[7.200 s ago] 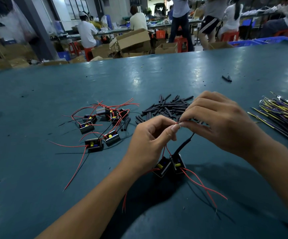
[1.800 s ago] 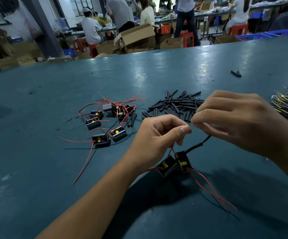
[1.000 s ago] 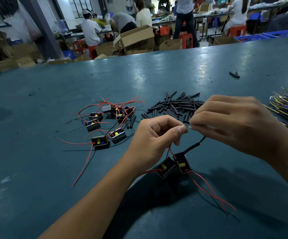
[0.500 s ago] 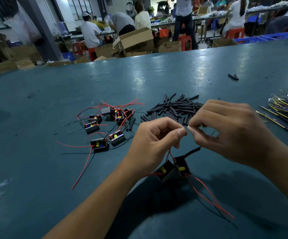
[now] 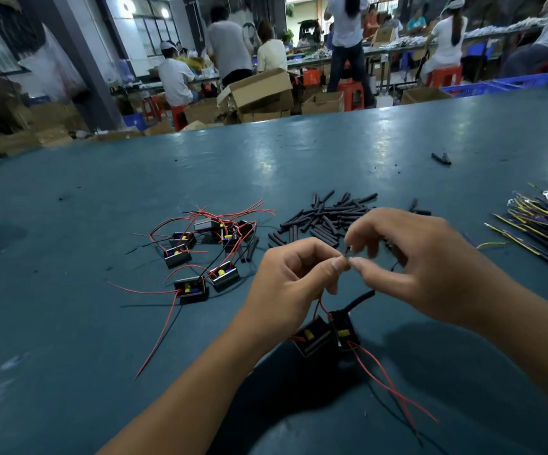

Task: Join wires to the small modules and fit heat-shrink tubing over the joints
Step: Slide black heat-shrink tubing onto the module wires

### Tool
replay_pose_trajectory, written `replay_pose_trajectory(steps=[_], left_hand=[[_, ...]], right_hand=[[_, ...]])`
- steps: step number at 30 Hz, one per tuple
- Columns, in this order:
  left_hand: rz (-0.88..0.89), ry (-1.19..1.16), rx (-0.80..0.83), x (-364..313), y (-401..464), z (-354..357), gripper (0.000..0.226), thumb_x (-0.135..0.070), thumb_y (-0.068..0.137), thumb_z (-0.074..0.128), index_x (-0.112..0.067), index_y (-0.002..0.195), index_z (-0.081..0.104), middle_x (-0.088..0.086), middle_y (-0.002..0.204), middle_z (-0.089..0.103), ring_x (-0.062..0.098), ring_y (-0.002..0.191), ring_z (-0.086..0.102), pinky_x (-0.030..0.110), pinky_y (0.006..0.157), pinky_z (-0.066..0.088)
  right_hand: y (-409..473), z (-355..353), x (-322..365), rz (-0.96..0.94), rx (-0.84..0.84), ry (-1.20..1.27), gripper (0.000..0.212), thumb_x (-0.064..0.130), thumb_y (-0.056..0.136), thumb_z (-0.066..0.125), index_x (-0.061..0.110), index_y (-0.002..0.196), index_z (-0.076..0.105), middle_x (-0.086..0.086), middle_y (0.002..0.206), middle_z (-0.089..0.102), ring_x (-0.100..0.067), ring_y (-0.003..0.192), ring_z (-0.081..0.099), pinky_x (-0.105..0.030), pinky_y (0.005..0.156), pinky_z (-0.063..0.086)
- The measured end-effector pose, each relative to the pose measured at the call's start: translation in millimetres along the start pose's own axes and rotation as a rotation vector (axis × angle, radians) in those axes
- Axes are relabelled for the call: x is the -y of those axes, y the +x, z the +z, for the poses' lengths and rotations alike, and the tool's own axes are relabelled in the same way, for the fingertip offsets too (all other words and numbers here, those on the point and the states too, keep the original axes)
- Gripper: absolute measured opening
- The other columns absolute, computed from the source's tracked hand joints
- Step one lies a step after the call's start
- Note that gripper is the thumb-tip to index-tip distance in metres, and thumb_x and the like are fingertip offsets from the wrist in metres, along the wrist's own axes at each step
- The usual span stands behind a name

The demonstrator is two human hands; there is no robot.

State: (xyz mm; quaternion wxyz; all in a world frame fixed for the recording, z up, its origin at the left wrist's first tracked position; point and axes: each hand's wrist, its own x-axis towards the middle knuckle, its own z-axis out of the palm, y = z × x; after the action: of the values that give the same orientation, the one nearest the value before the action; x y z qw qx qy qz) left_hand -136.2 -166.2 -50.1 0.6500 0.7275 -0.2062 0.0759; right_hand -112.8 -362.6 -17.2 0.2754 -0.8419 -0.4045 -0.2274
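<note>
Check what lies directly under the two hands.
Two black modules sit on the table below the left hand and right hand, red wires trailing out. The pinched joint itself is covered by fingertips.

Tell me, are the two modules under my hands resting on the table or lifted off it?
Cannot tell for sure. The two modules hang by red wires from the left hand, low over the table.

Glossy teal table, matt black tubing pieces, brown cardboard boxes

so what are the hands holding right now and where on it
The left hand and right hand both pinch the thin wire ends between fingertips, above two small modules hanging below.
</note>
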Motion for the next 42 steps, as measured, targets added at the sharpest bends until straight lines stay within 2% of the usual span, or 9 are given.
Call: replay_pose_trajectory(steps=[4,19,23,27,30,34,36,39,42], left_hand=[[-0.022,-0.014,0.01,-2,-1,-1,0.01,-0.019,0.092,0.065,-0.017,0.083,0.07,-0.005,0.062,0.06,0.02,0.059,0.045,0.024,0.052,0.034],[-0.007,-0.022,0.025,-1,-2,-4,0.012,-0.019,0.093,0.065,-0.02,0.083,0.071,-0.005,0.063,0.061,0.02,0.059,0.045,0.022,0.052,0.035],[0.012,-0.006,0.021,0,-2,-4,0.01,-0.02,0.093,0.066,-0.018,0.084,0.071,-0.005,0.063,0.061,0.016,0.057,0.046,0.02,0.051,0.035],[0.034,0.062,0.02,3,-1,-4,0.01,-0.015,0.096,0.066,-0.015,0.086,0.07,-0.007,0.062,0.061,0.002,0.055,0.05,0.013,0.054,0.038],[0.076,0.186,0.024,5,-1,-5,0.011,-0.017,0.097,0.065,-0.013,0.088,0.07,-0.001,0.065,0.062,0.007,0.058,0.054,0.021,0.054,0.041],[0.076,0.173,0.025,3,-1,-4,0.01,-0.018,0.097,0.065,-0.013,0.089,0.07,-0.005,0.065,0.062,0.003,0.057,0.052,0.017,0.055,0.04],[0.033,0.1,0.022,2,0,-5,0.011,-0.017,0.096,0.065,-0.013,0.088,0.071,-0.007,0.063,0.061,0.003,0.056,0.05,0.014,0.054,0.038],[-0.03,0.011,-0.006,2,0,-6,0.012,-0.02,0.092,0.066,-0.019,0.083,0.072,-0.007,0.061,0.059,0.014,0.058,0.047,0.019,0.052,0.035],[-0.049,-0.013,-0.001,2,0,-7,0.013,-0.022,0.092,0.065,-0.023,0.082,0.073,-0.007,0.062,0.058,0.02,0.06,0.043,0.023,0.052,0.034]], right_hand=[[2,-4,-7,-0.296,-0.029,-0.213,0.009,0.016,0.094,0.064,0.01,0.093,0.07,-0.001,0.088,0.064,-0.024,0.08,0.062,-0.041,0.06,0.052],[3,-7,-6,-0.357,-0.066,-0.284,0.02,0.016,0.1,0.059,0.006,0.088,0.071,-0.003,0.082,0.064,-0.026,0.073,0.06,-0.042,0.058,0.052],[2,-4,-1,-0.161,-0.029,-0.191,0.017,0.026,0.096,0.058,0.014,0.086,0.066,0.006,0.077,0.061,-0.017,0.068,0.057,-0.039,0.059,0.05],[1,1,4,0.169,0.015,0.127,0.016,0.033,0.091,0.065,0.027,0.077,0.064,0.011,0.063,0.062,-0.002,0.058,0.054,-0.014,0.055,0.041],[4,2,5,0.442,0.105,0.415,0.02,0.029,0.086,0.069,0.021,0.069,0.067,0.001,0.058,0.062,-0.007,0.051,0.05,-0.025,0.049,0.041],[5,4,5,0.649,0.137,0.741,0.021,0.02,0.086,0.069,0.015,0.066,0.07,0.0,0.059,0.062,-0.009,0.05,0.048,-0.013,0.045,0.036],[4,3,3,0.554,0.102,0.663,0.015,0.022,0.086,0.07,0.017,0.072,0.071,0.003,0.064,0.067,-0.005,0.053,0.052,-0.011,0.049,0.038],[2,-3,-3,0.169,-0.016,0.173,0.005,0.022,0.09,0.069,0.026,0.087,0.068,0.011,0.077,0.066,-0.003,0.068,0.059,-0.013,0.063,0.044],[1,-8,-9,-0.197,-0.003,-0.211,0.008,0.019,0.091,0.065,0.014,0.096,0.069,0.005,0.089,0.064,-0.018,0.083,0.062,-0.039,0.063,0.053]])
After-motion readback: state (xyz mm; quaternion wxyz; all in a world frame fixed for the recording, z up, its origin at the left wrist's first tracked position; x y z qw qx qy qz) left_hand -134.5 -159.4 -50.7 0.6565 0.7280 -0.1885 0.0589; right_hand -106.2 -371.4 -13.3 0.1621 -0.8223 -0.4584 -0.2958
